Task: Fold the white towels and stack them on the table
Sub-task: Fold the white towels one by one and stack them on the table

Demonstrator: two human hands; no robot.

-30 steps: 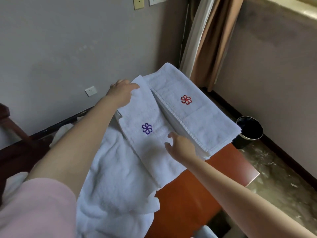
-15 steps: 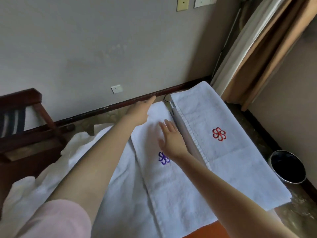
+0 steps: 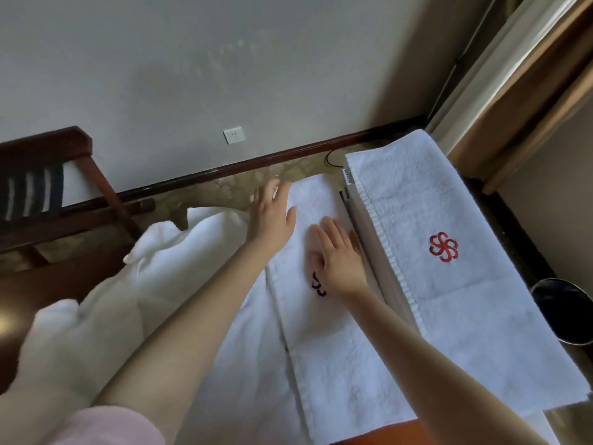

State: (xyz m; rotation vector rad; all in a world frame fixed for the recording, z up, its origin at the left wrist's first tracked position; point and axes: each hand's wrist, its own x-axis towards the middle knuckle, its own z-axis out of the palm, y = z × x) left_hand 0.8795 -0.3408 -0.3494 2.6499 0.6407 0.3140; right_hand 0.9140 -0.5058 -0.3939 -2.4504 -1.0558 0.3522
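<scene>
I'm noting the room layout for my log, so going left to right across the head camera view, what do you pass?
Wooden chair → heap of unfolded white towels → left hand → right hand → folded towel with the red flower → black bin.

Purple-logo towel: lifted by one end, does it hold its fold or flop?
Likely flops: the purple-logo towel is soft terry, like the loose towels slumped beside it. Probably light yet grippy: its looped pile should drag on whatever lies beneath if pushed. The left hand and right hand are spread flat at its far end; lifting with both, under the fold, seems safer.
</scene>
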